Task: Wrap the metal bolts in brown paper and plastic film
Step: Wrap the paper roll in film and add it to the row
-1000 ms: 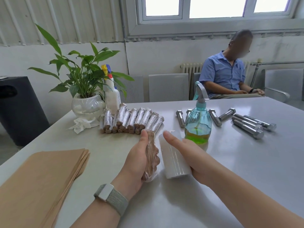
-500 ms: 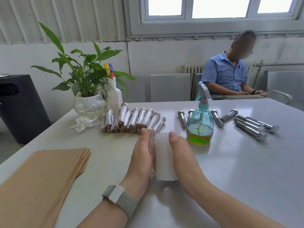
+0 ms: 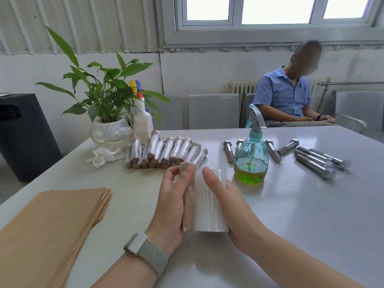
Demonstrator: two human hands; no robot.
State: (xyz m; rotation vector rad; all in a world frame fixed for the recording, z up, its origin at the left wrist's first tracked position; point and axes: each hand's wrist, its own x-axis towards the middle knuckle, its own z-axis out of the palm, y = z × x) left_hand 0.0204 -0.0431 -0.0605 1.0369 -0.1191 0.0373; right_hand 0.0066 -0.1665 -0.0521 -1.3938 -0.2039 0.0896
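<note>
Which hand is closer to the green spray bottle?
Right. The right hand lies just before the spray bottle; the left hand is farther, past the film roll.

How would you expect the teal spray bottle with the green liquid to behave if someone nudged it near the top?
The spray bottle would probably stay upright: its body is wide and squat, and the green liquid sits low. A push at the tall trigger head might rock it. Its glossy ribbed wall looks fairly slippery, and it may slide across the smooth table.
</note>
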